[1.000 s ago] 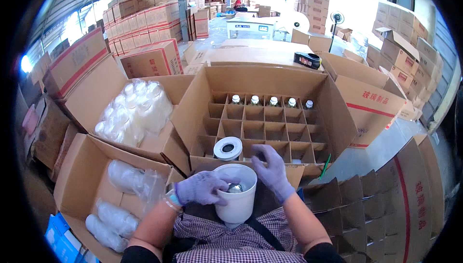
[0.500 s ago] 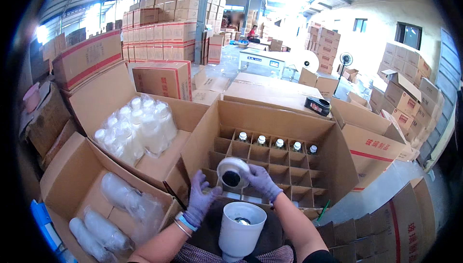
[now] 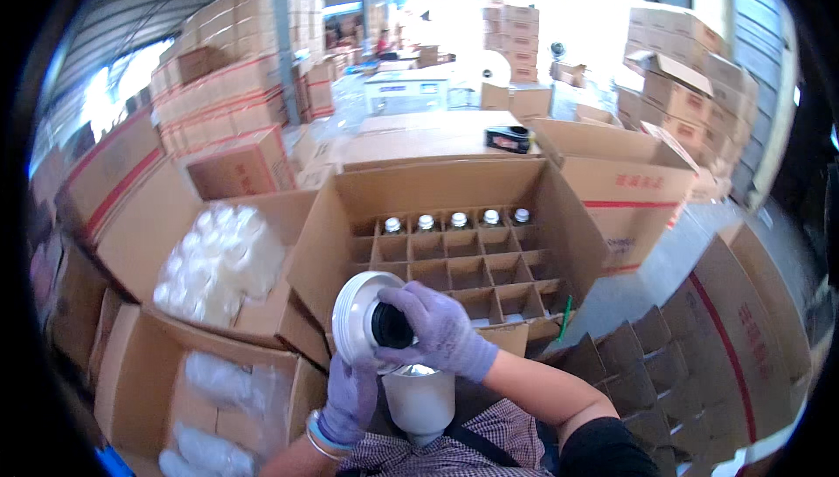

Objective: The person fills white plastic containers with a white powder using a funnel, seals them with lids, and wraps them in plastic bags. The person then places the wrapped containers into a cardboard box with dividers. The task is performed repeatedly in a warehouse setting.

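Note:
My two hands, in pale purple gloves, hold a round white threaded piece [image 3: 346,324] with a black centre [image 3: 391,327], tilted on its side. My left hand [image 3: 347,400] closes on its lower edge. Across the black centre lie the curled fingers of my right hand [image 3: 447,334]. Just below stands a white vessel [image 3: 419,405] at my lap, with a shiny silvery part showing in its mouth. Beyond my hands is a carton [image 3: 437,181] with cardboard dividers. Several small bottles [image 3: 459,220] with silvery caps fill its far row.
To the left, a carton holds white bottles [image 3: 220,258] in clear plastic; a nearer one holds plastic-wrapped pieces [image 3: 217,378]. A black tape dispenser [image 3: 509,139] rests on a flat carton. At right are an open carton [image 3: 625,188], loose dividers [image 3: 629,363] and a green strip [image 3: 565,318].
The white piece has come lower and left, tilting so its threaded rim shows. My left hand, open beside it before, now grips it. The view has shifted to the right.

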### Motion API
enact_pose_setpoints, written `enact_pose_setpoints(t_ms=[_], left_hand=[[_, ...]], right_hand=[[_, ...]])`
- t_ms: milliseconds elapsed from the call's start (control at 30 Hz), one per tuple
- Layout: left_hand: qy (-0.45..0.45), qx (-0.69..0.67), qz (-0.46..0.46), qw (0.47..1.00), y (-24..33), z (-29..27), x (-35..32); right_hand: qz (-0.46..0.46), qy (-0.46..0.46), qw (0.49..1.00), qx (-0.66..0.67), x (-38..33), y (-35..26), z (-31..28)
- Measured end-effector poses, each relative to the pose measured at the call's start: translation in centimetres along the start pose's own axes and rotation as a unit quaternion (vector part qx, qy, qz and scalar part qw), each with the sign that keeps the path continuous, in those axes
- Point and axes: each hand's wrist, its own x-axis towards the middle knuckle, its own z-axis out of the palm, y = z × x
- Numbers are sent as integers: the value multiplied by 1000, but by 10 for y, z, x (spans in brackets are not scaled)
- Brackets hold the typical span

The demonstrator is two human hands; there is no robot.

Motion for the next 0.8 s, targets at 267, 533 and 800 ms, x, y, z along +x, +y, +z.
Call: enact_pose_setpoints(t_ms=[267,533,800], left_hand=[[-26,307,239,921,8,3,5],[-81,-9,-119,990,-28,22,-39],[-188,-421,-229,857,46,-9,-10]], right_hand=[[29,35,997,70,-40,14,48],[79,11,981,176,-9,-24,-14],[-33,-87,996,5,-37,-20,-10]])
